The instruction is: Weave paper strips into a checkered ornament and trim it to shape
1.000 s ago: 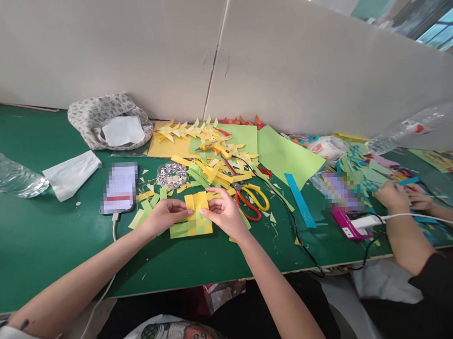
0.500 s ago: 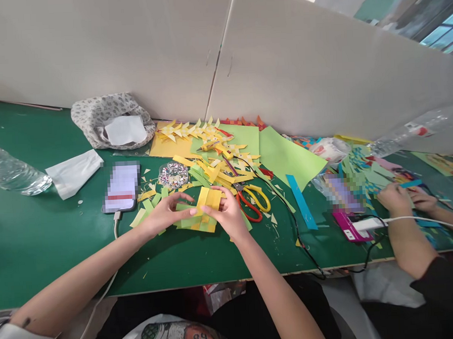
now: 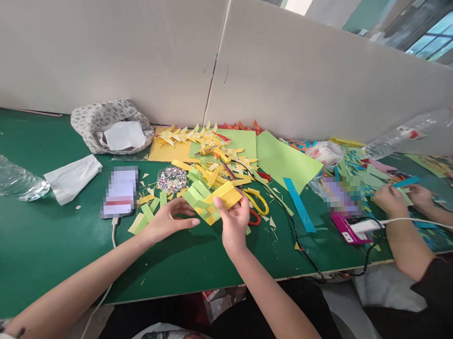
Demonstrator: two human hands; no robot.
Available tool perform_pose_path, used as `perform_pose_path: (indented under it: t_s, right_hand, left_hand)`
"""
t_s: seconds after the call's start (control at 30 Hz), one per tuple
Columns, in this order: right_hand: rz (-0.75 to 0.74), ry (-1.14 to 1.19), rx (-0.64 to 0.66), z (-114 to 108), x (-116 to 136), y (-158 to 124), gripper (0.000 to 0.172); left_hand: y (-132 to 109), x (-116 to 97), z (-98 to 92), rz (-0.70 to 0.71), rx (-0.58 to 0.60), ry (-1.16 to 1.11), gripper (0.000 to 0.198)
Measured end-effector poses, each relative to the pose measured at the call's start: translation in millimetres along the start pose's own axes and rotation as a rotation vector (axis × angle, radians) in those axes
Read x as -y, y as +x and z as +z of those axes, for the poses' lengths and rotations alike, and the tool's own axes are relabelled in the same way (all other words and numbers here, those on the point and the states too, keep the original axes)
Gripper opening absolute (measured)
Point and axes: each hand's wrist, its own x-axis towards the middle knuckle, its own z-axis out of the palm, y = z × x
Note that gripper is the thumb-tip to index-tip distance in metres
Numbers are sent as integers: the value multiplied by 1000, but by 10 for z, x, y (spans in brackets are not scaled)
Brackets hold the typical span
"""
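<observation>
My right hand (image 3: 235, 224) pinches the woven paper (image 3: 206, 207), its long yellow band (image 3: 228, 191) slanting away rightward. My left hand (image 3: 173, 221) is spread beside it.

Room at the front and left, clutter behind and right

A bare strip of the table (image 3: 189, 267) lay open between the forearms, giving a way in from the near edge to the woven paper (image 3: 213, 203). The left hand (image 3: 166, 223) and right hand (image 3: 235, 222) hemmed that paper in on either side. More bare surface stretched left of the phone (image 3: 120, 187), though its white cable (image 3: 113, 236) ran down to the near edge, across a path from that side. Behind the paper, loose strips and a glue gun (image 3: 221, 153) blocked the way toward the wall (image 3: 91, 50). Scissors (image 3: 267, 204) lay just right of the right hand; beyond them, a black cord (image 3: 295, 226) curved to the near edge. Between cord and power strip (image 3: 342, 228), a gap stood open.
</observation>
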Motion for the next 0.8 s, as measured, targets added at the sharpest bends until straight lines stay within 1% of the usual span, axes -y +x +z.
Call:
perform_pose_path:
  t_s: [0.07, 0.1, 0.13, 0.2, 0.3, 0.4, 0.5, 0.63, 0.7, 0.8]
  right_hand:
    - [3, 20, 11, 32, 4, -59, 60]
    - [11, 25, 22, 46, 0, -85, 59]
    - [22, 26, 37, 58, -6, -108, 59]
    - [47, 19, 70, 76, -20, -141, 57]
    - [75, 19, 106, 91, -29, -163, 56]
    - [146, -9, 148, 92, -22, -156, 56]
    - [227, -63, 235, 64, -36, -109, 55]
    - [262, -167, 383, -8, -71, 6, 54]
    - [241, -213, 431, -38, -65, 56, 54]
    - [211, -263, 495, -60, -28, 94, 53]
  left_hand:
    - [-23, -8, 41, -42, 101, 52, 39]
    - [-36, -25, 57, -52, 133, 69, 33]
    - [-49, -47, 69, -57, 143, 76, 29]
    - [-67, -92, 77, -56, 105, 72, 27]
    - [-68, -118, 51, -19, 15, 18, 28]
    - [-43, -98, -6, 11, -46, -85, 31]
    - [-15, -88, -63, -14, -66, -121, 35]
    - [13, -89, -106, -29, 13, -53, 33]
    - [24, -73, -109, 1, 4, 46, 35]
    - [34, -39, -97, 40, -35, 179, 51]
